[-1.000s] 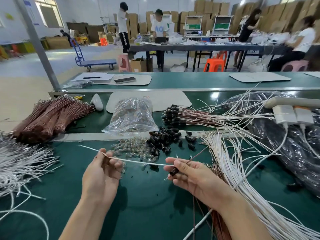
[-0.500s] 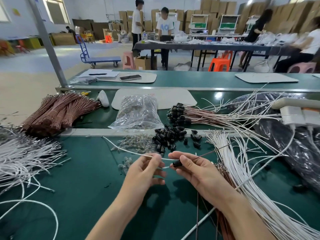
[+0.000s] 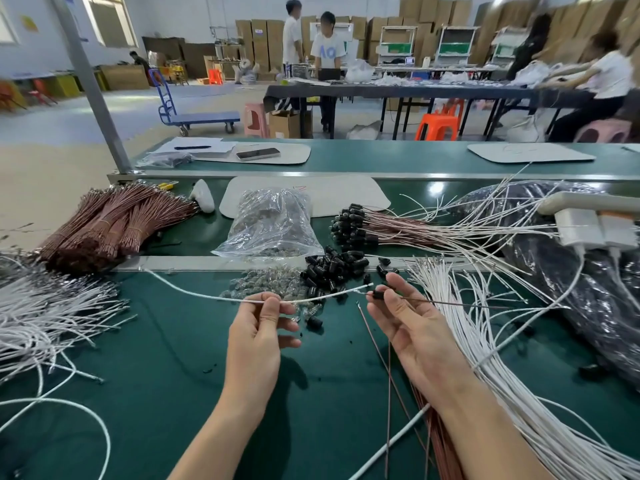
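Note:
My left hand point(image 3: 258, 336) pinches a white wire point(image 3: 194, 293) between thumb and fingers; the wire runs left and its stripped end points right. My right hand point(image 3: 412, 323) pinches a small black cap point(image 3: 379, 294) with a thin brown wire point(image 3: 457, 302) running off to the right. The white wire's tip sits a short gap from the cap. Both hands hover over the green table point(image 3: 156, 393). Behind them lie a heap of loose black caps point(image 3: 332, 268) and a patch of small clear bulbs point(image 3: 266, 284).
White wires lie in bundles at the left point(image 3: 45, 317) and right point(image 3: 485, 341). Brown wire bundles point(image 3: 110, 220), a clear plastic bag point(image 3: 273, 223), capped assemblies point(image 3: 377, 230) and a dark plastic bag point(image 3: 571, 271) lie further back. White plugs point(image 3: 595, 230) hang at right. People work at distant tables.
My left hand slid along the white wire toward its right end and came close to my right hand. The camera shifted nearer the bench.

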### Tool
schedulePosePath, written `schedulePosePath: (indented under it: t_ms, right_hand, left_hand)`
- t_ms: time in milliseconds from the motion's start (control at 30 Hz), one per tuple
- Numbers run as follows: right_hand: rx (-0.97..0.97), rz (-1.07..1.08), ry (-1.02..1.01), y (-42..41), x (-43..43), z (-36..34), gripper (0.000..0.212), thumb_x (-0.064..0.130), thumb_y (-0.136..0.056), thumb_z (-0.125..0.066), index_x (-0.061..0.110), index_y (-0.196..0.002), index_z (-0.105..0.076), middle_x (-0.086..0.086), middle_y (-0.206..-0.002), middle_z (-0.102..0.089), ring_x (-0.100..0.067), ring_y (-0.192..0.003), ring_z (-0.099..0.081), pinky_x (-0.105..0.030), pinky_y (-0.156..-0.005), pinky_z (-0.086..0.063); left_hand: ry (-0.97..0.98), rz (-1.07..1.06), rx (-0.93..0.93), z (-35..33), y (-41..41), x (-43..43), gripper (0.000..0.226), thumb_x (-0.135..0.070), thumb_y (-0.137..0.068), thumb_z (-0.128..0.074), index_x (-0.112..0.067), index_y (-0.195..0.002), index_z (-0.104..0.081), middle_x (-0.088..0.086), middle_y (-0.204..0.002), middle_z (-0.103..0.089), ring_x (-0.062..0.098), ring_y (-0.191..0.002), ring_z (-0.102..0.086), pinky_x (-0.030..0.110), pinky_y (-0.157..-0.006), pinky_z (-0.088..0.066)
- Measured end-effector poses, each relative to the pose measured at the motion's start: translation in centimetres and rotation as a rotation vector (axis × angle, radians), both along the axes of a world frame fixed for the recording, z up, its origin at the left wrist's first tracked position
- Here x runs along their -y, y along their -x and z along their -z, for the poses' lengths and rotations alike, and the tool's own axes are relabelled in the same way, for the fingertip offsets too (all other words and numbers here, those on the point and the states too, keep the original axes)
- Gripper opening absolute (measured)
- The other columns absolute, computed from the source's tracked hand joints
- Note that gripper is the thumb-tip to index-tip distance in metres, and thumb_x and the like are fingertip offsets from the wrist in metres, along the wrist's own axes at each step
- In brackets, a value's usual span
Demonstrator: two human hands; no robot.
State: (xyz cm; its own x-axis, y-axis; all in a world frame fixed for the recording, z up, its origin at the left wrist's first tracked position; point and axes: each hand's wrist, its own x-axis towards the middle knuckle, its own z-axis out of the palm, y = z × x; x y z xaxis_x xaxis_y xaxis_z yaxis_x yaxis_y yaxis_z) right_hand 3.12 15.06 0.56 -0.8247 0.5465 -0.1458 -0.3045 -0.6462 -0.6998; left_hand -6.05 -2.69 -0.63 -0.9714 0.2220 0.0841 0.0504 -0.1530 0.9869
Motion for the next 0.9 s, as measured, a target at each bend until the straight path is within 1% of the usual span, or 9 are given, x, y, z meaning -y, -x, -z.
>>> schedulePosePath:
  t_ms: [67, 133, 333, 467, 600, 767, 900]
  right_hand:
    - [-0.021, 0.000, 0.009, -0.16, -0.22, -0.09, 0.036, 0.002, -0.080, -0.066, 0.006, -0.115, -0.067, -0.012, -0.096, -0.075, -0.023, -0.086, -0.075, -0.025, -0.069, -0.061]
    - [-0.032, 0.002, 0.014, -0.28, -0.31, -0.13, 0.037, 0.002, -0.080, -0.065, 0.006, -0.117, -0.066, -0.011, -0.096, -0.075, -0.022, -0.086, -0.075, -0.025, -0.068, -0.061]
    - [-0.052, -0.026, -0.038, -0.27, -0.08, -0.27, 0.044, -0.002, -0.079, -0.063, 0.007, -0.123, -0.063, -0.011, -0.106, -0.075, -0.023, -0.095, -0.074, -0.025, -0.073, -0.061]
    - [-0.060, -0.040, -0.055, -0.36, -0.04, -0.33, 0.048, -0.002, -0.079, -0.063, 0.007, -0.126, -0.062, -0.011, -0.109, -0.075, -0.021, -0.095, -0.074, -0.025, -0.074, -0.061]
    - [-0.059, -0.041, -0.057, -0.48, -0.10, -0.41, 0.046, 0.001, -0.078, -0.065, 0.008, -0.124, -0.064, -0.010, -0.105, -0.075, -0.020, -0.092, -0.075, -0.025, -0.073, -0.061]
    - [-0.026, -0.049, -0.098, -0.39, 0.02, -0.29, 0.043, 0.007, -0.078, -0.069, 0.011, -0.120, -0.065, -0.008, -0.092, -0.075, -0.018, -0.080, -0.074, -0.026, -0.072, -0.061]
    - [0.003, -0.032, -0.144, -0.16, 0.22, -0.09, 0.041, 0.010, -0.077, -0.072, 0.011, -0.117, -0.067, -0.009, -0.090, -0.075, -0.020, -0.080, -0.074, -0.025, -0.071, -0.060]
  left_hand:
    - [0.026, -0.010, -0.060, 0.03, -0.04, 0.12, 0.016, -0.020, -0.106, -0.045, -0.010, -0.101, -0.057, -0.007, -0.080, -0.071, 0.010, -0.066, -0.064, 0.024, -0.054, -0.055]
    - [0.044, -0.015, -0.089, 0.04, -0.02, 0.14, 0.015, -0.020, -0.106, -0.046, -0.011, -0.101, -0.057, -0.007, -0.081, -0.071, 0.010, -0.065, -0.063, 0.024, -0.055, -0.055]
    - [0.074, -0.047, -0.128, 0.10, 0.02, 0.09, 0.016, -0.019, -0.107, -0.045, -0.013, -0.099, -0.057, -0.009, -0.078, -0.069, 0.009, -0.064, -0.062, 0.024, -0.054, -0.054]
    - [0.075, -0.056, -0.132, 0.13, 0.06, 0.13, 0.015, -0.019, -0.107, -0.045, -0.014, -0.099, -0.057, -0.010, -0.078, -0.069, 0.009, -0.063, -0.061, 0.024, -0.054, -0.054]
    - [0.084, -0.050, -0.132, 0.21, 0.06, 0.18, 0.016, -0.020, -0.107, -0.045, -0.015, -0.099, -0.057, -0.009, -0.079, -0.069, 0.010, -0.064, -0.062, 0.025, -0.055, -0.054]
    - [0.076, -0.035, -0.131, 0.19, -0.11, 0.16, 0.015, -0.020, -0.107, -0.045, -0.015, -0.099, -0.057, -0.010, -0.078, -0.068, 0.010, -0.064, -0.062, 0.025, -0.055, -0.054]
    - [0.050, -0.036, -0.123, 0.10, -0.23, 0.06, 0.015, -0.020, -0.107, -0.046, -0.014, -0.099, -0.058, -0.008, -0.079, -0.069, 0.011, -0.063, -0.062, 0.024, -0.055, -0.054]
